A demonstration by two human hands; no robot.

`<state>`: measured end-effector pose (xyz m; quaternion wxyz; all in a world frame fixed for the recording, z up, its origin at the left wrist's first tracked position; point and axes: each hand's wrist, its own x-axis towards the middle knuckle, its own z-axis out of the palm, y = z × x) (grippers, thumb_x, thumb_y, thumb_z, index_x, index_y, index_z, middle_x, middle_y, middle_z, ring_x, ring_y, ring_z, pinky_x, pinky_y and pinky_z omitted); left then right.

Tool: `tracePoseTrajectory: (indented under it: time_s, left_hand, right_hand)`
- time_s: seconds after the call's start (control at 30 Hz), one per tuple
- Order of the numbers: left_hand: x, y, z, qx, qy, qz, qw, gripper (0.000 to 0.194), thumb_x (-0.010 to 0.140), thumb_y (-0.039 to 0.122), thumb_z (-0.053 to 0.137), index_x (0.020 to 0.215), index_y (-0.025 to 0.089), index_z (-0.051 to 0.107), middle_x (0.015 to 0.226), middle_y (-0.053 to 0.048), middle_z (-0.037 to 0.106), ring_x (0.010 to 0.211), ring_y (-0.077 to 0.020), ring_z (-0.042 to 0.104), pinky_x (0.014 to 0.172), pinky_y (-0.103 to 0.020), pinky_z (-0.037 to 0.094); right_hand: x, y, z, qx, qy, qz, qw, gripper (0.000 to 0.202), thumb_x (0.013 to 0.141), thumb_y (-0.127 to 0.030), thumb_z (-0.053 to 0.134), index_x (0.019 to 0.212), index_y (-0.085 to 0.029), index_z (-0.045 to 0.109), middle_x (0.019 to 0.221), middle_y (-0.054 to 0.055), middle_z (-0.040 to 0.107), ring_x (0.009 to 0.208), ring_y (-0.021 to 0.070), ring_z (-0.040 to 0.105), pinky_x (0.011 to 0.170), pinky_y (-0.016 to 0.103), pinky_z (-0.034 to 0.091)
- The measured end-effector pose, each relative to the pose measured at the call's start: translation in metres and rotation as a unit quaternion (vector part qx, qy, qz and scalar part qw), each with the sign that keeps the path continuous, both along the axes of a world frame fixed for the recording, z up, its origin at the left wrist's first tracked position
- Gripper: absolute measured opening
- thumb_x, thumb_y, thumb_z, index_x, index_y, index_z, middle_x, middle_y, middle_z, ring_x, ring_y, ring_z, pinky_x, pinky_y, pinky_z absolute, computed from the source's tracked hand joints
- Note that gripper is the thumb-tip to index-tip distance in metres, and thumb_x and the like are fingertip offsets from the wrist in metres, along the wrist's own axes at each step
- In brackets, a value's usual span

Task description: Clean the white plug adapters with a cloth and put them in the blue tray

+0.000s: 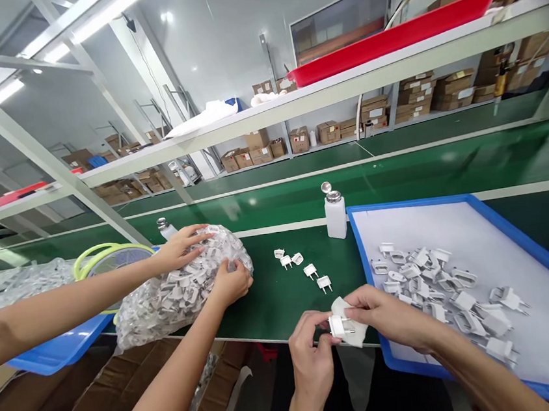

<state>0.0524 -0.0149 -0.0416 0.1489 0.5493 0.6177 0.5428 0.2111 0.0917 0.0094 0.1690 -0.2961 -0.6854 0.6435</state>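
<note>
Between finger and thumb, my left hand [313, 352] grips a white two-pin plug [337, 326], its pins pointing right. My right hand [389, 314] pinches a white cloth [357, 335] against the plug's pin side. Both hands are above the table's front edge. Several loose plugs [310, 270] lie in a slanting row on the green table [270, 304] just beyond my hands. To my right, a blue-rimmed tray [365, 248] with a white bottom holds a heap of similar plugs [423, 271].
At left, a co-worker's two hands [231, 282] rest on a clear bag full of plugs [180, 294]. A white pump bottle [336, 215], lid raised, stands behind the row. A blue tray [59, 349] and yellow-green rackets [113, 255] lie farther left. A shelf [245, 114] with a red tray [399, 39] crosses above.
</note>
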Motion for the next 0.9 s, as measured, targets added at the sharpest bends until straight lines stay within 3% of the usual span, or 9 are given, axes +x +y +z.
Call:
tracePoseTrajectory:
  time_s: [0.17, 0.3, 0.47, 0.67, 0.73, 0.8, 0.87, 0.9]
  left_hand:
    - [-0.002, -0.002, 0.013, 0.057, 0.036, 0.038, 0.997, 0.046, 0.068, -0.005, 0.049, 0.097, 0.021, 0.073, 0.087, -0.001, 0.073, 0.077, -0.0161, 0.069, 0.068, -0.023, 0.056]
    - [-0.005, -0.005, 0.011, 0.126, 0.110, 0.064, 0.984, 0.047, 0.078, -0.009, 0.048, 0.106, 0.019, 0.072, 0.095, -0.005, 0.074, 0.090, -0.0187, 0.071, 0.079, -0.027, 0.059]
    - [-0.005, -0.007, 0.000, 0.201, 0.207, 0.061, 0.956, 0.050, 0.088, -0.010, 0.050, 0.123, 0.019, 0.070, 0.103, -0.009, 0.078, 0.102, -0.0219, 0.070, 0.088, -0.033, 0.060]
    - [0.007, -0.009, -0.004, 0.194, 0.222, 0.060, 0.954, 0.045, 0.088, -0.009, 0.051, 0.120, 0.016, 0.071, 0.102, -0.012, 0.077, 0.099, -0.0237, 0.072, 0.090, -0.035, 0.061]
    - [0.014, -0.009, 0.000, 0.141, 0.141, 0.070, 0.978, 0.035, 0.087, -0.004, 0.058, 0.112, 0.016, 0.073, 0.098, -0.011, 0.077, 0.090, -0.0227, 0.074, 0.083, -0.032, 0.062]
    - [0.021, -0.010, 0.006, 0.039, -0.040, 0.071, 0.996, 0.022, 0.084, 0.004, 0.068, 0.102, 0.016, 0.073, 0.092, -0.010, 0.078, 0.081, -0.0217, 0.074, 0.075, -0.029, 0.062]
    - [0.027, -0.011, 0.015, -0.052, -0.233, 0.053, 0.970, 0.016, 0.081, 0.015, 0.077, 0.097, 0.015, 0.073, 0.090, -0.009, 0.078, 0.081, -0.0212, 0.074, 0.074, -0.028, 0.061]
    - [0.030, -0.012, 0.019, -0.075, -0.296, 0.041, 0.951, 0.019, 0.081, 0.021, 0.079, 0.098, 0.014, 0.072, 0.091, -0.010, 0.078, 0.083, -0.0214, 0.073, 0.075, -0.028, 0.060]
  right_hand:
    - [0.002, -0.009, -0.001, -0.193, 0.084, -0.022, 0.977, 0.039, 0.077, -0.054, 0.077, 0.080, -0.015, 0.076, 0.078, 0.004, 0.071, 0.074, 0.0177, 0.060, 0.076, 0.030, 0.044]
    - [-0.002, -0.030, -0.009, -0.295, 0.159, -0.073, 0.939, 0.040, 0.076, -0.050, 0.083, 0.088, -0.013, 0.079, 0.087, 0.009, 0.074, 0.084, 0.0191, 0.064, 0.084, 0.030, 0.048]
    - [-0.006, -0.061, -0.025, -0.376, 0.217, -0.172, 0.884, 0.038, 0.072, -0.043, 0.090, 0.095, -0.015, 0.081, 0.087, 0.008, 0.075, 0.090, 0.0202, 0.068, 0.087, 0.027, 0.052]
    - [-0.006, -0.082, -0.031, -0.392, 0.269, -0.287, 0.832, 0.038, 0.066, -0.040, 0.094, 0.095, -0.019, 0.081, 0.099, 0.007, 0.077, 0.096, 0.0215, 0.069, 0.083, 0.026, 0.056]
    - [-0.002, -0.084, -0.027, -0.374, 0.276, -0.357, 0.810, 0.047, 0.053, -0.037, 0.098, 0.094, -0.020, 0.080, 0.102, 0.006, 0.077, 0.101, 0.0240, 0.068, 0.081, 0.026, 0.058]
    - [0.006, -0.086, -0.024, -0.341, 0.278, -0.444, 0.781, 0.056, 0.044, -0.033, 0.100, 0.095, -0.020, 0.079, 0.106, 0.005, 0.077, 0.107, 0.0257, 0.067, 0.077, 0.024, 0.059]
    - [0.015, -0.089, -0.026, -0.288, 0.270, -0.501, 0.770, 0.059, 0.048, -0.036, 0.098, 0.101, -0.020, 0.077, 0.108, 0.005, 0.077, 0.108, 0.0277, 0.067, 0.075, 0.026, 0.060]
    - [0.020, -0.092, -0.029, -0.244, 0.252, -0.515, 0.782, 0.056, 0.056, -0.040, 0.096, 0.104, -0.020, 0.077, 0.107, 0.006, 0.077, 0.107, 0.0283, 0.067, 0.074, 0.027, 0.060]
